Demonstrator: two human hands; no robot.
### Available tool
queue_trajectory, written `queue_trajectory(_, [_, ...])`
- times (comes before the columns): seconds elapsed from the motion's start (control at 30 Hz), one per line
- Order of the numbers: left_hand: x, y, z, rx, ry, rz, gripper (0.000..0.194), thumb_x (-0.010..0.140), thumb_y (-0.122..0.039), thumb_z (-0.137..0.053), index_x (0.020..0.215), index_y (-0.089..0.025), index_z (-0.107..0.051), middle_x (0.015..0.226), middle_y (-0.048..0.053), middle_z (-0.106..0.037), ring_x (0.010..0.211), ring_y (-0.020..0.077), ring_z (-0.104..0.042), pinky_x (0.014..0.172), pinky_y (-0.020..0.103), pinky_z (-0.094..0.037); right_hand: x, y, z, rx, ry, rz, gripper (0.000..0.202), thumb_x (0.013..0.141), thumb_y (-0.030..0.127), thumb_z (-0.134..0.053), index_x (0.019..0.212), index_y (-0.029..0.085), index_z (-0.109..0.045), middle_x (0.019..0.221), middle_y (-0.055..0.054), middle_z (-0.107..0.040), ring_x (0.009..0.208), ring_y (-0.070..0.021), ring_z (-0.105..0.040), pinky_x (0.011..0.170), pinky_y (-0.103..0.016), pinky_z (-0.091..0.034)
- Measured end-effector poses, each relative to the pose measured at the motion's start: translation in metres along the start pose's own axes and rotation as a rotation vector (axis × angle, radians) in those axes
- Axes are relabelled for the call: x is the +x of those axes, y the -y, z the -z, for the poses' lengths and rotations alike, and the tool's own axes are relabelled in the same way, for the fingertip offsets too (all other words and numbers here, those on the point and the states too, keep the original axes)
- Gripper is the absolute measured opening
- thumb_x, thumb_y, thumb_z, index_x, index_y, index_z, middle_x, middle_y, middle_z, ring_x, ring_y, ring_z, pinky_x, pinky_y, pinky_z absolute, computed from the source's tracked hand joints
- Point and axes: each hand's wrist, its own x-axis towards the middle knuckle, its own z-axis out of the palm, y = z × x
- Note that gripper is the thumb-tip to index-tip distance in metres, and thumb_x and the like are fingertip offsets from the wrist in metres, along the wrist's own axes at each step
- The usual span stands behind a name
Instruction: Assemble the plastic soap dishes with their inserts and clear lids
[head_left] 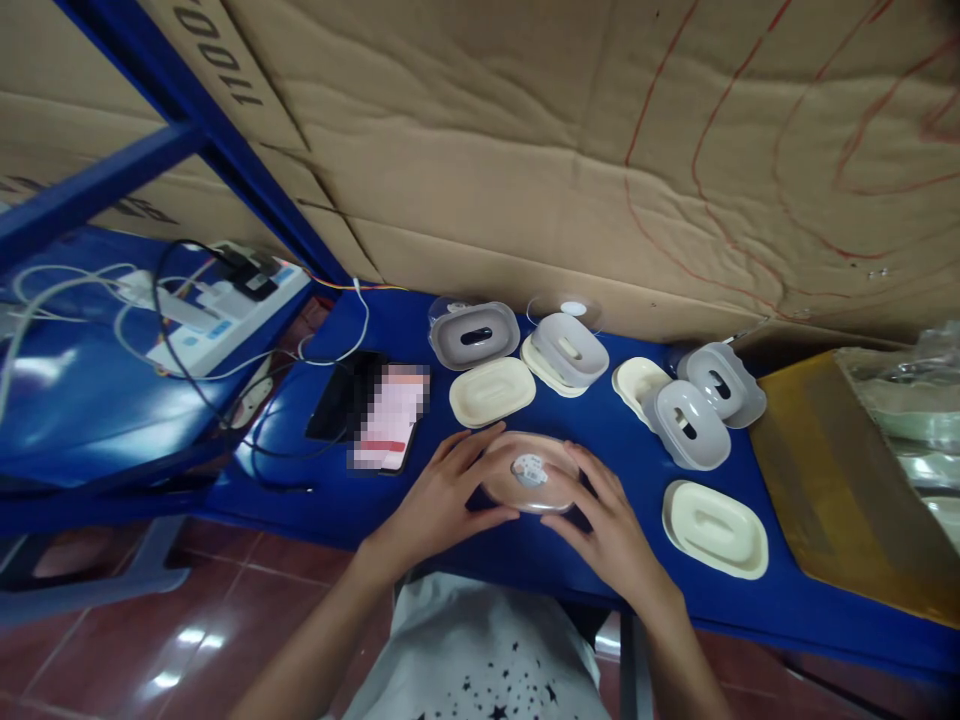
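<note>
Between my two hands is a pinkish oval dish [495,485] with a clear shiny surface and a white printed label [531,470]. My left hand [450,490] curves round its left side, fingers at the back rim and thumb at the front. On the right side my right hand [600,505] grips it the same way. Just behind the dish lies a cream oval lid [493,392]. A grey oval holder [475,336] with a slot stands behind that lid, and a lighter grey one [570,350] rests on cream pieces to its right.
More grey holders [691,425] and a cream oval piece [716,530] lie at the right, beside an open cardboard box [832,490] of wrapped items. Left are a phone [390,415], cables and a power strip [225,325]. Cardboard [480,150] lines the back of the blue table [300,510].
</note>
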Motion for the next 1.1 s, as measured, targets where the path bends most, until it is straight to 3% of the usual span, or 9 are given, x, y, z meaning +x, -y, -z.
queue_trajectory(0.17, [-0.005,-0.001,-0.005,-0.039,-0.018,-0.012,0.082,0.096,-0.04,-0.081,0.166,-0.031,-0.04,0.169,0.016,-0.047,0.151,0.0342,-0.054,0.119,0.056,-0.053,-0.002,-0.001,0.001,-0.073,0.019,0.053,0.063,0.107,0.037,-0.063,0.166,0.032,-0.042,0.172,-0.012,-0.042,0.157,-0.0322,-0.045,0.12,-0.056,-0.052])
queue_trajectory(0.4, [-0.015,0.004,-0.013,-0.07,-0.034,-0.003,0.078,0.1,-0.041,-0.075,0.167,-0.029,-0.038,0.17,0.017,-0.044,0.155,0.0329,-0.049,0.121,0.055,-0.052,0.002,0.003,0.005,-0.154,0.029,0.107,0.061,0.108,0.038,-0.062,0.166,0.03,-0.043,0.171,-0.014,-0.044,0.157,-0.0344,-0.044,0.118,-0.058,-0.052])
queue_trajectory(0.83, [-0.013,0.002,-0.015,-0.067,-0.034,0.015,0.081,0.101,-0.04,-0.075,0.169,-0.03,-0.033,0.171,0.017,-0.043,0.156,0.0335,-0.048,0.121,0.055,-0.052,0.001,-0.003,0.002,-0.113,0.083,0.054,0.065,0.108,0.038,-0.061,0.169,0.035,-0.037,0.175,-0.011,-0.038,0.159,-0.0344,-0.042,0.121,-0.059,-0.05])
queue_trajectory(1.1, [-0.009,0.006,-0.021,-0.155,-0.078,0.038,0.078,0.101,-0.035,-0.074,0.168,-0.034,-0.034,0.171,0.013,-0.044,0.158,0.0289,-0.046,0.125,0.053,-0.048,0.003,-0.003,-0.009,-0.129,0.071,0.024,0.069,0.111,0.036,-0.055,0.173,0.034,-0.025,0.178,-0.013,-0.032,0.164,-0.0328,-0.033,0.121,-0.057,-0.05])
